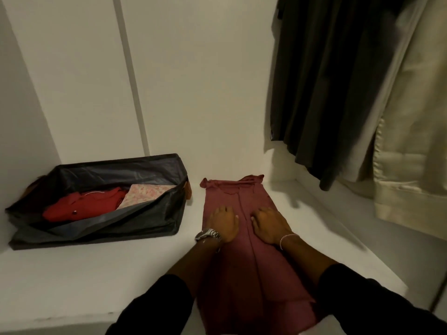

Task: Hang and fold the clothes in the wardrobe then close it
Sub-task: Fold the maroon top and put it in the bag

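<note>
Your 2 hands lie flat on a dusty-red garment spread lengthwise on the white wardrobe shelf, at lower centre of the frame. Your left hand, with a metal watch at the wrist, presses the left half of the cloth, fingers straight and grasping nothing. Your right hand, with a thin bracelet at the wrist, presses the right half in the same released manner. The 2 hands sit side by side, slightly apart, with a lengthwise fold line running between them. The garment's far end points to the back wall; its near end hangs over the shelf's front edge, between your dark sleeves. At left of the frame, a dark fabric storage box stands open on the same shelf, holding a folded red shirt and, just beside it, a pale floral cloth. At upper right, a dark garment and a cream garment hang side by side.
</note>
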